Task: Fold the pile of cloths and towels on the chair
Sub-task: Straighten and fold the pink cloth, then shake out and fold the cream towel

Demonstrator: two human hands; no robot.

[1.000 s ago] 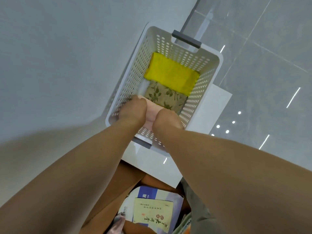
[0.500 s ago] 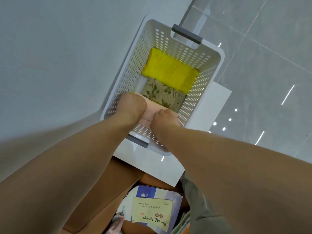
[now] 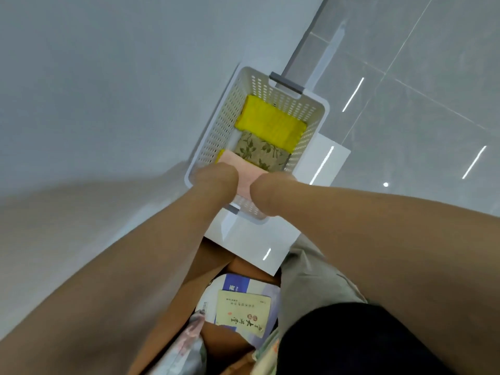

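Your left hand and right hand have slid back to the near rim of the white perforated plastic basket, baring more of the folded pink cloth lying at its near end, so it seems stowed, though blur hides whether your fingers grip it.

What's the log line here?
step: stowing | left hand, right hand: on pink cloth | basket: yellow cloth, floral cloth inside

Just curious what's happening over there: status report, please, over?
Left grip and right grip both on pink cloth, fingers blurred. Cloth inside white basket, next to floral cloth. Nothing in the way.
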